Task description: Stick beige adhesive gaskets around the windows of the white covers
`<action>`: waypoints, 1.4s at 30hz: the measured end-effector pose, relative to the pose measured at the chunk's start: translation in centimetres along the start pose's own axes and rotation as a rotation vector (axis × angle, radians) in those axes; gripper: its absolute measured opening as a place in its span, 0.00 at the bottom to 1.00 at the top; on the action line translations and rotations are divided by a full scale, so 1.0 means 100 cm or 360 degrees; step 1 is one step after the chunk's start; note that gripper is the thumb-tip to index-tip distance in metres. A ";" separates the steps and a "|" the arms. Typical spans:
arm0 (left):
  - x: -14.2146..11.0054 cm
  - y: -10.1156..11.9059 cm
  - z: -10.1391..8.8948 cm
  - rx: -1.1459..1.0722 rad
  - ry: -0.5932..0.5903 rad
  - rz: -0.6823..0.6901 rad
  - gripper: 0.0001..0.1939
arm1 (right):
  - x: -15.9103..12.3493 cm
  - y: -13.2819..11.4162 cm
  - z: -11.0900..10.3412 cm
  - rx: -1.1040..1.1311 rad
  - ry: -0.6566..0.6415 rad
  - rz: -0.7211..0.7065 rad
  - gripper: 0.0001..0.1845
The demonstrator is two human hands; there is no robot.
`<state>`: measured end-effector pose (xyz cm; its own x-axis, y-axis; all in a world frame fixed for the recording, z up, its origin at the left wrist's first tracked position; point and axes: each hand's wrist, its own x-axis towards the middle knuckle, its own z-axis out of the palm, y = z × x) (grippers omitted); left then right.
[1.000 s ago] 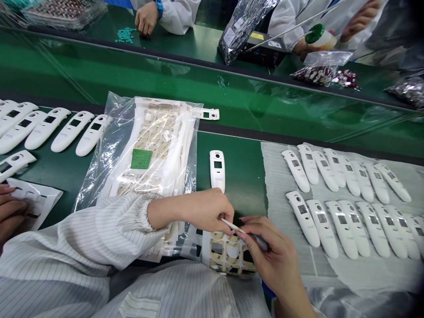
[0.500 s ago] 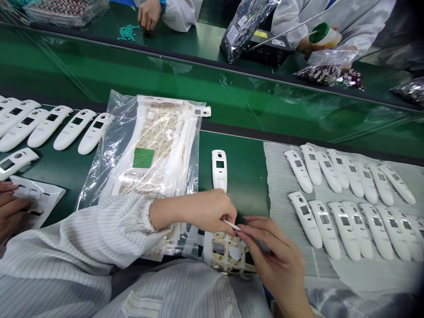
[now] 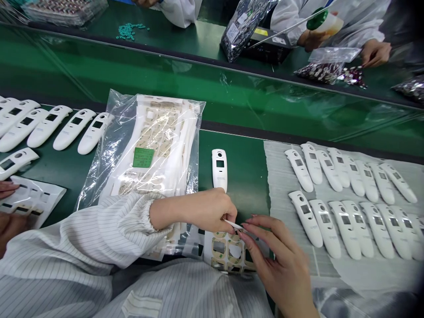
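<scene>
My left hand (image 3: pixel 213 210) is closed in a fist, with a thin white piece (image 3: pixel 233 225) sticking out of it toward the right. At the other end of that piece, the thumb and fingertips of my right hand (image 3: pixel 278 251) pinch it. What kind of piece it is cannot be made out. Just below both hands lies a sheet of tan, window-shaped adhesive stickers (image 3: pixel 228 249) on white backing. Beyond my left hand a white handheld thermometer housing (image 3: pixel 219 170) with a small dark screen window lies on the green bench, its lower end hidden by the hand.
A clear plastic bag (image 3: pixel 99 172) of sticker sheets lies left. More housings (image 3: pixel 66 130) line the far left; two rows (image 3: pixel 344 221) rest on white foam sheeting (image 3: pixel 285 265) at right. A neighbour's hands (image 3: pixel 11 225) hold a sheet at left. Co-workers sit beyond the green partition (image 3: pixel 185 84).
My right hand has shifted slightly, its fingers a little more raised, while my left stays put. A small white part behind the bag is no longer visible. The co-workers' hands have moved.
</scene>
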<state>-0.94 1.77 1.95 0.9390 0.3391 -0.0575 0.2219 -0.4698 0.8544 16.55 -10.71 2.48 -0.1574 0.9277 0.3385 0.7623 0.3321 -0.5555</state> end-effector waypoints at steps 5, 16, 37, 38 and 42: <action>0.000 0.000 0.001 0.0024 0.0018 -0.0008 0.07 | 0.001 -0.004 0.003 -0.0064 0.0074 -0.0101 0.14; 0.000 0.001 0.000 0.0024 0.0003 -0.0022 0.08 | 0.004 -0.008 -0.005 -0.0049 0.0133 -0.0108 0.11; 0.000 -0.008 -0.006 -0.0529 0.0012 -0.0089 0.15 | -0.001 -0.014 -0.004 -0.0150 0.0075 -0.0279 0.12; 0.000 -0.008 -0.006 -0.0536 0.0026 -0.0099 0.15 | -0.002 -0.014 -0.005 -0.0146 0.0063 -0.0291 0.11; 0.000 -0.009 -0.005 -0.0553 0.0057 -0.0112 0.14 | -0.002 -0.021 -0.011 -0.0079 -0.0043 -0.0319 0.12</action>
<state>-1.26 2.58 1.45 0.9134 0.3921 -0.1095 0.1774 -0.1414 0.9739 15.63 -11.77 4.45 -0.3255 0.8484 0.4175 0.7439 0.5023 -0.4407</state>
